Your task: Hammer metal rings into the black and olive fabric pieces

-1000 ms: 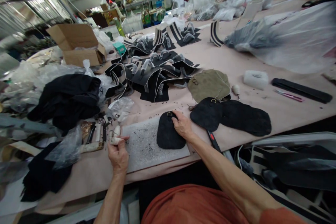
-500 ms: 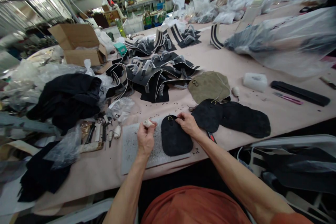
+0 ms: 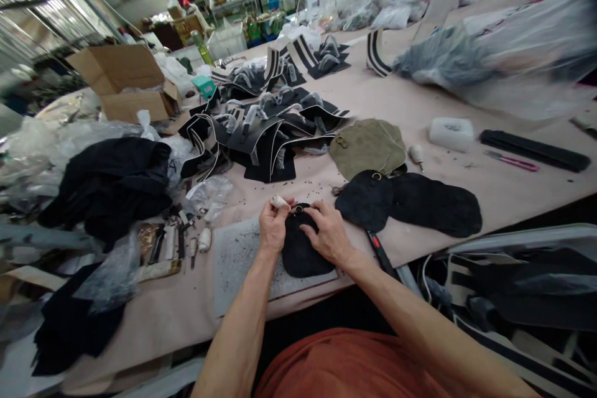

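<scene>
A black rounded fabric piece (image 3: 303, 255) with a small metal ring (image 3: 299, 209) near its top lies on a speckled grey board (image 3: 237, 261). My left hand (image 3: 274, 224) is closed around a white-wrapped tool handle (image 3: 280, 201), its tip pointing at the ring. My right hand (image 3: 329, 230) rests on the piece's upper right, fingers apart, fingertips beside the ring. More black pieces (image 3: 433, 204) and an olive piece (image 3: 368, 146) lie to the right.
Black panels with white edging (image 3: 265, 130) are heaped behind. On the left are dark cloth (image 3: 112, 180), a cardboard box (image 3: 125, 81) and wrapped hand tools (image 3: 204, 240). Pink-handled snips (image 3: 513, 161), a black strip (image 3: 534, 149) and a white roll (image 3: 451, 134) lie right.
My left hand has moved right, bringing the tool to the ring. My right hand has spread its fingers over the piece's top. The camera view has shifted slightly.
</scene>
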Available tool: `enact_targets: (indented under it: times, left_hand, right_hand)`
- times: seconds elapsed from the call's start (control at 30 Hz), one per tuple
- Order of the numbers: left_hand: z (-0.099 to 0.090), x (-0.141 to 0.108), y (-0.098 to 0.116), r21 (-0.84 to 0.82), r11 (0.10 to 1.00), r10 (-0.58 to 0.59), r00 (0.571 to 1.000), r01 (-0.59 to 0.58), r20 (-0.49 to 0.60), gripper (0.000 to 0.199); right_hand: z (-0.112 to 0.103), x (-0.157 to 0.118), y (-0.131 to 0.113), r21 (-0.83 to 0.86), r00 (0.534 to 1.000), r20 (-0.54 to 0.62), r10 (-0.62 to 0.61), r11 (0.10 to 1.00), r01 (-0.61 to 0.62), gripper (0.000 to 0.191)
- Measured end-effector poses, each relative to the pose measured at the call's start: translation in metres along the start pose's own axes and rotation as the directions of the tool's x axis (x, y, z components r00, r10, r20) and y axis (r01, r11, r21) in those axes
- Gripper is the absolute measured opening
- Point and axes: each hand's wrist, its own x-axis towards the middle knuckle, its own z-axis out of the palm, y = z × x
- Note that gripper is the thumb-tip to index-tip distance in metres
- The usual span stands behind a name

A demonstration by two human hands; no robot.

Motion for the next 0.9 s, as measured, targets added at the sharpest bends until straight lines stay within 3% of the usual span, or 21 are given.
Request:
enact_targets:
  times: [0.1,0.47,0.9]
  left_hand:
    - [0.001,0.003,-0.003,-0.018,1.0,-0.019,1.0,0.02,0.025,0.042]
    - [-0.002,0.006,-0.013,-0.021,0.999,-0.034,0.997,0.036,0.066,0.044]
    - [-0.001,0.007,-0.012,0.056,0.998,-0.003,0.996,-0.002,0.09,0.038]
  right_hand:
    - [0.004,-0.008,0.0,0.09,0.999,0.026,-0.024,0.996,0.022,0.034]
    - [0.017,-0.01,0.022,0.297,0.998,-0.054,-0.016,0.954,0.031,0.04]
    - [0.021,-0.011,0.023,0.315,0.998,-0.066,0.018,0.949,0.003,0.04]
